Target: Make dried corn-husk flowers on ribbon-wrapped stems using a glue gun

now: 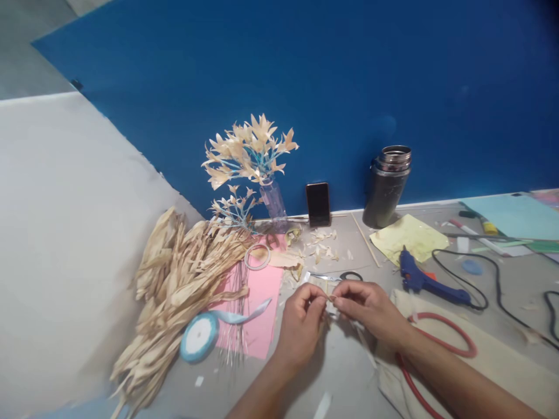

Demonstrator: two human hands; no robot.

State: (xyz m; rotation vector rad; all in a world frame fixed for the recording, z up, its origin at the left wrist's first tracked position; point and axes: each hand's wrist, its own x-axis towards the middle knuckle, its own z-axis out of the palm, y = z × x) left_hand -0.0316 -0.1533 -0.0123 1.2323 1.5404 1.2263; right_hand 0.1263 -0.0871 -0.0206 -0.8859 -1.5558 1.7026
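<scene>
My left hand (301,317) and my right hand (364,305) meet over the grey table, fingers pinched together on a small pale strip of dried husk (329,298) held between them. Scissors (336,277) lie just beyond my fingers. A heap of dried corn husks (174,285) lies to the left, partly over a pink sheet (262,308). A roll of light blue ribbon (198,336) sits by the pink sheet. Behind stands a small vase (274,203) with husk flowers (248,148) on blue stems.
A blue glue gun (425,282) with a black cord lies to the right, beside a yellow paper (408,237). A dark metal flask (388,186) and a phone (318,203) stand against the blue backdrop. A cloth bag with red handles (441,343) lies under my right forearm.
</scene>
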